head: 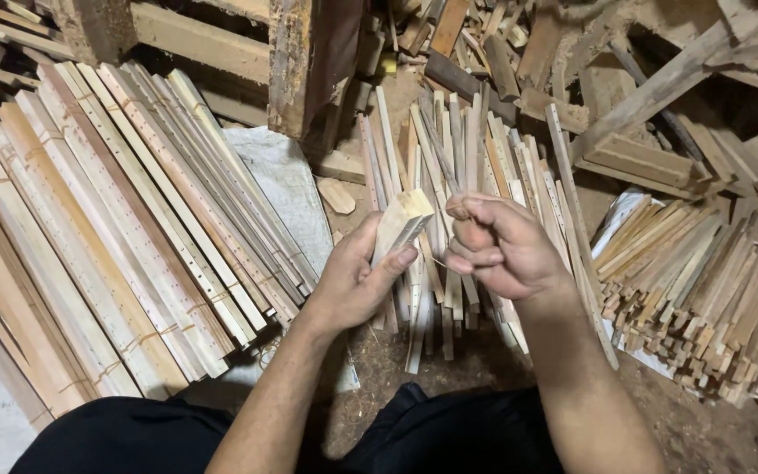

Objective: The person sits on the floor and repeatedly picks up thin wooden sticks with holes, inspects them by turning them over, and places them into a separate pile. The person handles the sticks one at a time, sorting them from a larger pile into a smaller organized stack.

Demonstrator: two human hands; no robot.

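The left hand [357,281] holds a small bundle of thin wooden slats [401,224] upright above the floor, thumb pressed across the front face and the other fingers wrapped behind it, so the cut ends point up and away. The right hand [497,246] sits just beside it, fingers curled in and pinched together near the thumb, seemingly on a fine thread or single sliver too thin to make out. Below both hands a loose pile of slats [467,158] lies fanned on the dirt floor [379,351]. Long pale boards [107,228] are stacked to the left on a white sack [287,184], and a heap of short offcuts [704,290] lies to the right. The slats look light, stiff and dry, likely brittle and splintery at the edges; a bundle would probably slide apart unless squeezed across its flat faces near the middle
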